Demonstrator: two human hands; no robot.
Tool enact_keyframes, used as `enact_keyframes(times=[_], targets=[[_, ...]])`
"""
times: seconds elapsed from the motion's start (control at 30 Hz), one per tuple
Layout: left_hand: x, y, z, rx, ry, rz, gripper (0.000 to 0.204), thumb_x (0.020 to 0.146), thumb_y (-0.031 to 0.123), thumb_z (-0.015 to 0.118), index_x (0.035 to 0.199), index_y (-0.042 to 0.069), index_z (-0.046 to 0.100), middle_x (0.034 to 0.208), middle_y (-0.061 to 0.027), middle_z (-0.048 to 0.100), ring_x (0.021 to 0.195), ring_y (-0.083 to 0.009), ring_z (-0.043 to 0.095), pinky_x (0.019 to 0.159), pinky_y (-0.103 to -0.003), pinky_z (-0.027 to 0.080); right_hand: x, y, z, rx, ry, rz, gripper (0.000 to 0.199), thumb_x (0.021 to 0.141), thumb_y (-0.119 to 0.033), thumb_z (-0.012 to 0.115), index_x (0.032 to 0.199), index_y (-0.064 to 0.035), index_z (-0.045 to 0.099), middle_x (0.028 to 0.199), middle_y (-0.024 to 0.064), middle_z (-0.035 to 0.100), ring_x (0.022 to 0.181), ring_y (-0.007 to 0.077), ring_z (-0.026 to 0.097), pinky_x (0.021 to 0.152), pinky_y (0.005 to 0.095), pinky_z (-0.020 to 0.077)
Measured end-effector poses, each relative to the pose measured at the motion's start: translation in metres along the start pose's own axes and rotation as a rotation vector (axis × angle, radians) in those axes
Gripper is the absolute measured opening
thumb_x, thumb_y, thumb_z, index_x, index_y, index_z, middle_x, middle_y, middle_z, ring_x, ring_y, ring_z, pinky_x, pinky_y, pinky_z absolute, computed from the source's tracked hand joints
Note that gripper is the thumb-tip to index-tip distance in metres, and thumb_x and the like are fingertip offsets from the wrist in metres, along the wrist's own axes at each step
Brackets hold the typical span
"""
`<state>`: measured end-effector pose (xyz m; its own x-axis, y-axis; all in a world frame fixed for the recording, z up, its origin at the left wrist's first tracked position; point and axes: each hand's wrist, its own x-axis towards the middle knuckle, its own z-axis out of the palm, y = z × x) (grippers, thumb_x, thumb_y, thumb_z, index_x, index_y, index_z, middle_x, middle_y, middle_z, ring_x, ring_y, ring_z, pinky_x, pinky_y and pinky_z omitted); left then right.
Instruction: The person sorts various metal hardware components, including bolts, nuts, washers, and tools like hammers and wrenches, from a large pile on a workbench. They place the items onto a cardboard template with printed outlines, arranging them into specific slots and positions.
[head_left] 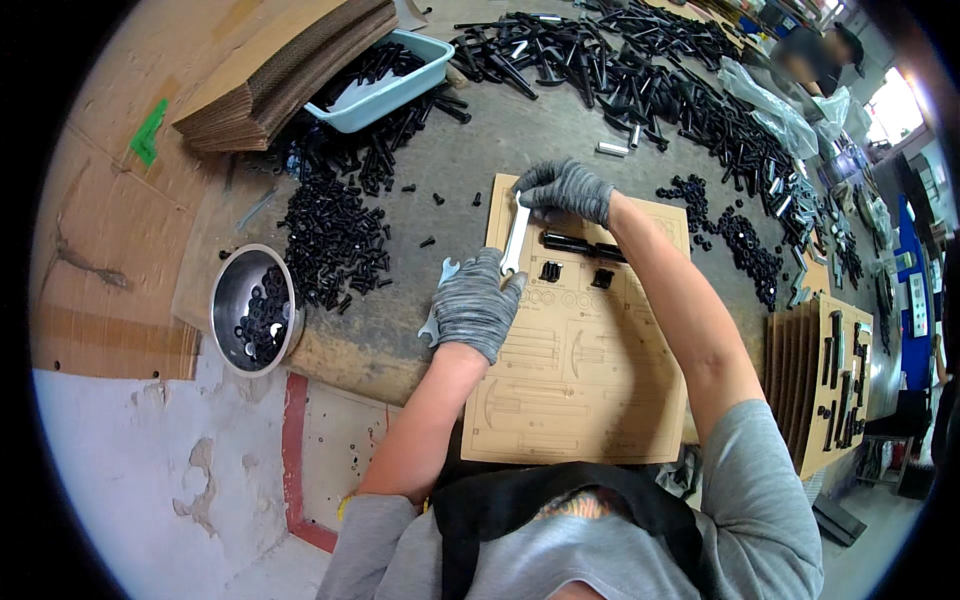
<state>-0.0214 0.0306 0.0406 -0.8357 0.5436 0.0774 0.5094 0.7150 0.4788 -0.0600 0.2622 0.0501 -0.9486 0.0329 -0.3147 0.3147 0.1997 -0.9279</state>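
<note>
Nearest me: cardboard sheet (600, 410) flat on the desk (460, 150), square to my body, printed with tool outlines. Lying this way, its whole face is within reach, I'd say. Lower half has outlines only; black cylindrical parts (566, 243) and two small black pieces (550, 271) sit on the upper half, partly behind my right forearm.

My left hand (472, 305), in a grey knit glove, is half curled over the sheet's left edge, fingertips at the lower end of a silver open-end wrench (516, 238). Back of the glove hides the grip, can't tell how firm. A second wrench (449, 269) pokes out on that hand's left side; held or just lying under it, can't tell. My right hand (565, 193), same glove, is closed on the first wrench's upper end, thumb and fingers together. That wrench is over the sheet's upper left; one hand per end probably steadies its angle.

Left: metal bowl (217, 300) with black nuts, its wall likely stopping them rolling. Loose black bolts (335, 245) heaped beyond. Right: sheets with black parts on the front one (840, 370); black nuts (745, 240) in a separate patch, seemingly sorted by kind.

Farther: blue tray (410, 85) of black parts against a cardboard stack (290, 80); black tools (570, 60) piled at the back, likely to leave working room. Far right, a co-worker (815, 60).
</note>
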Motion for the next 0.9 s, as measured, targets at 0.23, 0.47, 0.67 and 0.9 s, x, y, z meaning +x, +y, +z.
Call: enact_keyframes(times=[0.23, 0.47, 0.67, 0.9], targets=[[0.006, 0.0, 0.004, 0.032, 0.005, -0.015, 0.036, 0.083, 0.04, 0.066, 0.099, 0.008, 0.063, 0.085, -0.014, 0.068, 0.077, -0.033, 0.066, 0.071, -0.045, 0.052, 0.002, 0.011, 0.008, -0.417, 0.167, -0.183, 0.029, 0.08, -0.025, 0.072, 0.103, -0.007, 0.071, 0.085, 0.0078, 0.071, 0.077, 0.02, 0.066, 0.074, 0.0331, 0.0533], [0.006, 0.004, 0.0, 0.006, -0.019, -0.045, 0.035, 0.083, 0.039, 0.065, 0.1, 0.008, 0.062, 0.09, -0.0147, 0.068, 0.08, -0.0325, 0.066, 0.072, -0.045, 0.051, -0.016, 0.004, 0.0, -0.753, 0.248, -0.297, 0.035, 0.08, -0.029, 0.07, 0.111, -0.0132, 0.068, 0.097, 0.0106, 0.07, 0.085, 0.0264, 0.066, 0.079, 0.0366, 0.0524], [0.004, -0.001, 0.007, 0.025, 0.04, -0.005, 0.036, 0.084, 0.038, 0.064, 0.101, 0.008, 0.062, 0.092, -0.0147, 0.068, 0.081, -0.0321, 0.066, 0.072, -0.045, 0.051, -0.017, 0.002, 0.006, -0.886, 0.181, -0.466, 0.023, 0.081, -0.024, 0.069, 0.103, -0.0157, 0.07, 0.096, 0.0098, 0.067, 0.087, 0.0288, 0.064, 0.079, 0.0377, 0.051], [0.005, 0.001, 0.008, 0.013, 0.046, 0.015, 0.034, 0.083, 0.038, 0.064, 0.102, 0.009, 0.064, 0.088, -0.0134, 0.068, 0.08, -0.0309, 0.066, 0.071, -0.044, 0.051, -0.018, 0.018, 0.002, -0.758, 0.22, -0.55, 0.021, 0.083, -0.022, 0.066, 0.103, -0.0168, 0.07, 0.093, 0.0101, 0.065, 0.087, 0.031, 0.063, 0.079, 0.0384, 0.0505]])
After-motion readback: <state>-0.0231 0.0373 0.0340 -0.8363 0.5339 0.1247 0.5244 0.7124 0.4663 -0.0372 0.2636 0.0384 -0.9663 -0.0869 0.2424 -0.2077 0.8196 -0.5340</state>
